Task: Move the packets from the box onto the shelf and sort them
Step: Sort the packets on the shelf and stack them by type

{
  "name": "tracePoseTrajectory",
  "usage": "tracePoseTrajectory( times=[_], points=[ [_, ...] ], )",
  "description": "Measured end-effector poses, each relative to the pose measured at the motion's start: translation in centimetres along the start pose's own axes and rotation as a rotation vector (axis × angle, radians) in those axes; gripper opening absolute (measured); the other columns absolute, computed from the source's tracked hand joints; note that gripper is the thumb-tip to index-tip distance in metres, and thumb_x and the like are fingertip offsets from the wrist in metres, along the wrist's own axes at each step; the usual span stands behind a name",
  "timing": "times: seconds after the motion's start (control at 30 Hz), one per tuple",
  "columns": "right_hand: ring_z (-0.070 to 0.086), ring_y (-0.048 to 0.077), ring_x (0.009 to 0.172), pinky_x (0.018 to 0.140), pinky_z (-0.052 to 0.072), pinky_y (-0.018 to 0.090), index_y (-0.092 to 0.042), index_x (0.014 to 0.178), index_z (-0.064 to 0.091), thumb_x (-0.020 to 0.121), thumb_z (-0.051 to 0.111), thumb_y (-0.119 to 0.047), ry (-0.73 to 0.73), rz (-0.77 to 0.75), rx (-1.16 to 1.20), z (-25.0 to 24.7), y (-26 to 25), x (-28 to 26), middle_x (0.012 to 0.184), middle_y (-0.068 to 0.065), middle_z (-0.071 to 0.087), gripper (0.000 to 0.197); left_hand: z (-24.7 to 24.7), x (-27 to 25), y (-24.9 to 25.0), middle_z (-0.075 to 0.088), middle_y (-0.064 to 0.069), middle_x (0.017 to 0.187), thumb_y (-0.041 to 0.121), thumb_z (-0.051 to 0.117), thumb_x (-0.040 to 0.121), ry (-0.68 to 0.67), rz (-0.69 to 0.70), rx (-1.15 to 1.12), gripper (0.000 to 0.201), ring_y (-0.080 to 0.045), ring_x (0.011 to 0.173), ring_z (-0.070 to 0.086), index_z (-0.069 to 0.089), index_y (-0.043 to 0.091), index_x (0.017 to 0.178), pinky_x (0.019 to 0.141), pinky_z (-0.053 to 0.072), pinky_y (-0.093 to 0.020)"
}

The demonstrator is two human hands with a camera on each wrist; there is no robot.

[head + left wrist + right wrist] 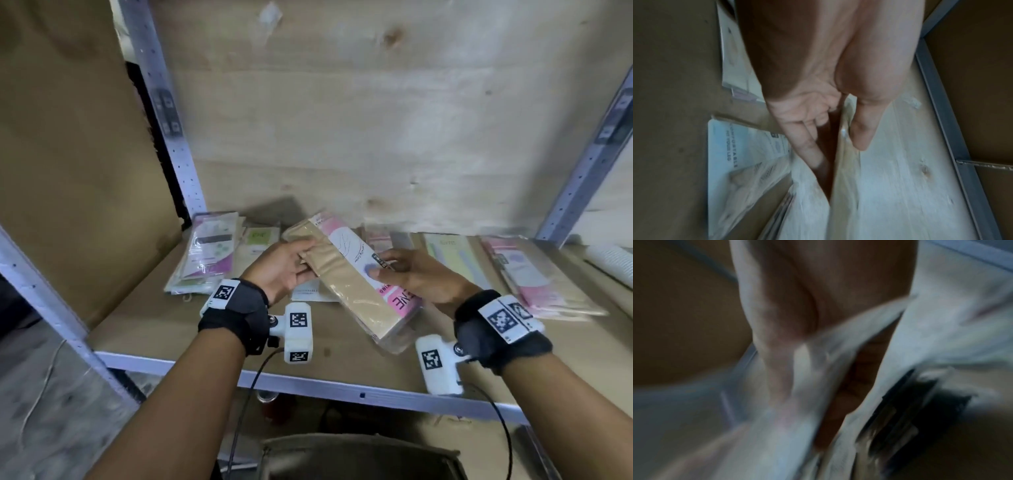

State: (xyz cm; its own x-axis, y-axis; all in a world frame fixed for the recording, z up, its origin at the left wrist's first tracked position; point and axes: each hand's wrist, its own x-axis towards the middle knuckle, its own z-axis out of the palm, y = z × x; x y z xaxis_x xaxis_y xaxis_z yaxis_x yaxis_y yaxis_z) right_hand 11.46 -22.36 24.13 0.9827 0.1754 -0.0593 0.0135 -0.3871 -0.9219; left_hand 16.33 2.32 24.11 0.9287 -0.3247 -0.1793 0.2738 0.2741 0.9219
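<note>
Both hands hold a small stack of clear packets (356, 284) with beige fabric and a pink-and-white card, tilted above the shelf board (164, 322). My left hand (291, 265) grips the stack's far left edge, thumb on top and fingers underneath; in the left wrist view the packet edge (842, 146) sits between thumb and fingers (803, 138). My right hand (400, 270) pinches the right edge, thumb on the card. The right wrist view is heavily blurred; a pale packet (818, 369) crosses the palm.
Sorted piles lie along the shelf's back: purple-card packets (209, 253) at left, a green-label packet (258, 240), yellow-green packets (448, 253), pink packets (537, 277) at right. A white leaflet (305, 294) lies under the held stack. Metal uprights (178, 150) flank the bay. A dark box (359, 455) sits below.
</note>
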Motion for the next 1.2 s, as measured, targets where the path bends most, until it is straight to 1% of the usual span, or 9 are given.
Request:
tracePoseTrajectory(
  times=[0.13, 0.27, 0.37, 0.5, 0.57, 0.73, 0.83, 1.0, 1.2],
  points=[
    [0.074, 0.021, 0.089, 0.078, 0.057, 0.03, -0.018, 0.112, 0.073, 0.077, 0.082, -0.033, -0.134, 0.035, 0.052, -2.2, 0.8, -0.5, 0.104, 0.008, 0.077, 0.039, -0.1, 0.6, 0.0, 0.07, -0.01, 0.123, 0.043, 0.066, 0.089, 0.011, -0.011, 0.162, 0.053, -0.022, 0.109, 0.068, 0.06, 0.012, 0.132, 0.093, 0.056, -0.034],
    [0.072, 0.022, 0.097, 0.082, 0.056, 0.028, -0.021, 0.113, 0.073, 0.076, 0.082, -0.03, -0.185, 0.075, 0.051, -3.8, 1.7, -1.3, 0.11, 0.007, 0.075, 0.039, -0.9, 1.2, -0.2, 0.075, -0.01, 0.102, 0.046, 0.08, 0.065, -0.03, 0.015, 0.345, 0.069, -0.013, 0.077, 0.072, 0.068, 0.003, 0.118, 0.061, 0.059, -0.022],
    [0.071, 0.026, 0.093, 0.074, 0.062, 0.03, -0.018, 0.11, 0.076, 0.073, 0.08, -0.024, -0.078, 0.08, 0.377, -5.1, 2.6, -2.2, 0.112, 0.013, 0.074, 0.038, -1.4, 2.1, -0.5, 0.075, -0.006, 0.094, 0.039, 0.073, 0.082, 0.021, 0.031, 0.281, 0.042, -0.013, 0.071, 0.072, 0.071, 0.008, 0.111, 0.053, 0.057, -0.023],
    [0.053, 0.02, 0.068, 0.053, 0.055, 0.025, -0.013, 0.096, 0.077, 0.083, 0.073, -0.012, 0.103, 0.058, 0.698, -6.7, 2.8, -2.7, 0.091, 0.013, 0.066, 0.014, -0.7, 2.9, -1.1, 0.068, -0.018, 0.124, 0.033, 0.068, 0.091, 0.093, 0.036, 0.21, 0.042, -0.031, 0.11, 0.066, 0.066, 0.006, 0.123, 0.1, 0.051, -0.048],
    [0.056, 0.012, 0.055, 0.046, 0.05, 0.021, -0.016, 0.084, 0.08, 0.088, 0.069, -0.011, 0.178, 0.052, 0.695, -6.7, 2.7, -2.9, 0.08, 0.006, 0.07, 0.013, 0.2, 2.9, -1.4, 0.066, -0.018, 0.128, 0.031, 0.068, 0.091, 0.083, 0.035, 0.176, 0.049, -0.033, 0.118, 0.064, 0.06, 0.004, 0.131, 0.1, 0.052, -0.049],
    [0.067, 0.017, 0.066, 0.057, 0.056, 0.027, -0.01, 0.096, 0.074, 0.089, 0.068, -0.012, 0.304, 0.087, 0.696, -6.0, 3.0, -2.9, 0.066, 0.004, 0.07, 0.01, 1.7, 3.5, -2.1, 0.074, -0.011, 0.108, 0.019, 0.062, 0.096, 0.115, 0.073, 0.085, 0.025, -0.018, 0.083, 0.074, 0.063, 0.01, 0.12, 0.063, 0.06, -0.034],
    [0.071, 0.018, 0.073, 0.067, 0.061, 0.03, -0.008, 0.108, 0.072, 0.088, 0.07, -0.013, 0.326, 0.117, 0.772, -5.8, 3.1, -2.8, 0.089, 0.006, 0.077, 0.02, 2.3, 3.4, -2.7, 0.075, -0.004, 0.089, 0.013, 0.059, 0.098, 0.197, 0.082, 0.069, 0.008, -0.012, 0.068, 0.074, 0.064, 0.015, 0.103, 0.054, 0.059, -0.028],
    [0.072, 0.029, 0.103, 0.082, 0.062, 0.034, -0.008, 0.122, 0.063, 0.093, 0.063, -0.009, 0.275, 0.099, 0.882, -4.7, 2.7, -2.3, 0.113, 0.014, 0.073, 0.029, 2.6, 3.7, -3.2, 0.07, -0.014, 0.114, 0.015, 0.058, 0.098, 0.297, 0.053, -0.076, 0.018, -0.024, 0.096, 0.071, 0.064, 0.011, 0.114, 0.084, 0.06, -0.039],
    [0.073, 0.028, 0.095, 0.081, 0.061, 0.037, -0.013, 0.122, 0.063, 0.089, 0.072, -0.016, 0.199, 0.018, 0.551, -1.7, 1.6, -1.4, 0.114, 0.009, 0.074, 0.035, 5.5, 3.1, -4.9, 0.078, -0.01, 0.096, 0.016, 0.068, 0.089, 0.096, -0.012, -0.083, 0.015, -0.017, 0.084, 0.076, 0.066, 0.011, 0.103, 0.07, 0.061, -0.025]
  ],
)
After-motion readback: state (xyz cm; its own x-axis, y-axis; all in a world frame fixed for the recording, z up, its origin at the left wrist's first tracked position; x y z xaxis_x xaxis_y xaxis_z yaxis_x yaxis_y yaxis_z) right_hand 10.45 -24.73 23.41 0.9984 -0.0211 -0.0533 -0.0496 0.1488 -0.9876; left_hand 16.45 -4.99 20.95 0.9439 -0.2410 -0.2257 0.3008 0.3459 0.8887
